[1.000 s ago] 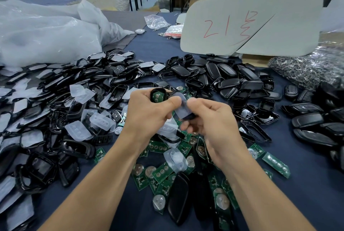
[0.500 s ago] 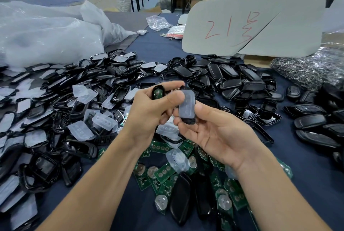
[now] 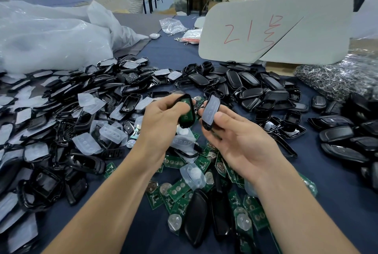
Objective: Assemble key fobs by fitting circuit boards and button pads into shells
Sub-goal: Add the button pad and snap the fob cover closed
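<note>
My left hand (image 3: pixel 161 118) grips a black shell half with a green circuit board seated in it (image 3: pixel 186 113), held above the middle of the table. My right hand (image 3: pixel 235 137), palm up, holds between thumb and fingers another black shell half with a translucent button pad in it (image 3: pixel 211 110). The two halves sit a small gap apart, tilted toward each other. Below my hands lie loose green circuit boards (image 3: pixel 176 189) and translucent button pads (image 3: pixel 194 175).
A heap of open black shells and pads (image 3: pixel 61 123) fills the left. Closed black shell backs (image 3: pixel 251 88) lie behind and to the right. A white sign (image 3: pixel 276 28), a bag of metal rings (image 3: pixel 337 78) and clear plastic bags (image 3: pixel 51 41) stand further back.
The two hands have drawn slightly apart. The shell with the pad has left my left thumb and now rests in my right hand alone, tilted rightward; the left shell shows its green board more fully.
</note>
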Motion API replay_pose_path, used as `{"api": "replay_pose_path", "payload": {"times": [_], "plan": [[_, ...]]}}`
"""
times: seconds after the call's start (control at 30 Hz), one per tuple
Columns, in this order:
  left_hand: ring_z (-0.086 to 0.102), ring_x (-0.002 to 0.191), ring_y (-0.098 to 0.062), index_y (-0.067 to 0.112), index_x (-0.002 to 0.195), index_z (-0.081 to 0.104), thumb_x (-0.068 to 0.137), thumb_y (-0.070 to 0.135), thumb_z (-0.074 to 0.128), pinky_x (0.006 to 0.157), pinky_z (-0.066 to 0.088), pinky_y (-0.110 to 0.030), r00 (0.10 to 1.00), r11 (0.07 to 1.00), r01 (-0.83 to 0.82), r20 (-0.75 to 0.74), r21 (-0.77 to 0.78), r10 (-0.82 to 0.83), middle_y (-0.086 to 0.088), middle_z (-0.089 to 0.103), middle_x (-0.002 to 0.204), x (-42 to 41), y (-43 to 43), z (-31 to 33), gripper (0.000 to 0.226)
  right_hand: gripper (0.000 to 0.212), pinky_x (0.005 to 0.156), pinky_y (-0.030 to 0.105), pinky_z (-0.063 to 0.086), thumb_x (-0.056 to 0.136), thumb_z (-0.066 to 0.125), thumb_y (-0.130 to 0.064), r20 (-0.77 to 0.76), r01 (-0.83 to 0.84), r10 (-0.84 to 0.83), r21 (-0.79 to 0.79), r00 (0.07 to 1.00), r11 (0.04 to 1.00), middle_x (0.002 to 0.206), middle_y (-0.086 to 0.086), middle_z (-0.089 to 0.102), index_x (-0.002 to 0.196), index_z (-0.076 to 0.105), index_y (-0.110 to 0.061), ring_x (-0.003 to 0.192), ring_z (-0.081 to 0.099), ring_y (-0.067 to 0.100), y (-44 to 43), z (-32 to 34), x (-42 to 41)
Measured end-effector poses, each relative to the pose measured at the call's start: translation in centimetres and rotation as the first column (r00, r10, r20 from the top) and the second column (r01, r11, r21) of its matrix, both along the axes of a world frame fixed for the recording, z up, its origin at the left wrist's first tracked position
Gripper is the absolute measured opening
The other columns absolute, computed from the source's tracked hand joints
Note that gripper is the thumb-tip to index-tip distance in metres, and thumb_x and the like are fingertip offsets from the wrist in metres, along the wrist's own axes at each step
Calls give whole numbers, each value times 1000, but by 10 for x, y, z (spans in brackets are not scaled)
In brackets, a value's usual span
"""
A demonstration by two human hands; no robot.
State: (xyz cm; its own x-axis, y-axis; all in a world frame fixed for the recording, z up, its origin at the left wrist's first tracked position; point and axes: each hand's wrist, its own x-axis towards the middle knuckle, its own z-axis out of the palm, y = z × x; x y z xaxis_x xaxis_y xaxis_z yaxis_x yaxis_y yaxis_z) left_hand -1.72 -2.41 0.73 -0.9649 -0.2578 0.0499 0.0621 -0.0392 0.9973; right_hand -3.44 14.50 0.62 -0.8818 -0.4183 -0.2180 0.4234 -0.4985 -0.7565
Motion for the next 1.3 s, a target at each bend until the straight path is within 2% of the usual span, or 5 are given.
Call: {"api": "replay_pose_path", "payload": {"times": [0.1, 0.3, 0.53, 0.87, 1.3], "plan": [[63, 74, -16, 18, 89, 83, 86, 14, 70, 68, 52, -29, 1000, 995, 16, -18, -102, -18, -21, 75, 92, 0, 1, 0, 14, 30, 97, 33, 58, 85, 67, -8, -96, -4, 13, 103, 995, 995, 114, 7, 77, 113, 76, -11, 101, 72, 16, -1, -2, 1], [64, 56, -4, 56, 79, 77, 76, 25, 81, 54, 52, -21, 985, 944, -173, -76, -283, 157, 14, 77, 75, -2, 3, -5, 32, 26, 94, 42, 61, 96, 65, 2, -202, 97, -32, 317, 979, 943, 111, 18, 75, 118, 74, -6, 94, 71, 25, -9, -6, 3], [68, 63, -10, 26, 98, 83, 87, 3, 80, 62, 59, -23, 991, 992, 124, 35, 38, -125, -5, 77, 81, 2, 5, -1, 26, 23, 75, 30, 63, 92, 72, 1, -293, 191, -78, 379, 953, 905, 98, 7, 80, 107, 78, -15, 92, 78, 23, -7, -7, 6], [77, 89, -24, 22, 107, 82, 75, 19, 84, 78, 62, -33, 977, 977, 211, 8, 12, -211, -15, 78, 102, 1, -4, -3, 32, 32, 82, 30, 62, 84, 78, 2, -520, 296, -45, 412, 853, 862, 95, 0, 81, 103, 81, -23, 95, 77, 18, -6, -9, 6], [72, 110, -41, 18, 110, 82, 75, 22, 82, 98, 58, -55, 978, 978, 208, 19, 26, -208, -19, 77, 112, 0, -6, -3, 35, 34, 75, 22, 59, 87, 74, 7, -473, 239, -46, 355, 880, 904, 95, 1, 81, 101, 80, -23, 92, 77, 16, -7, -5, 8]]}}
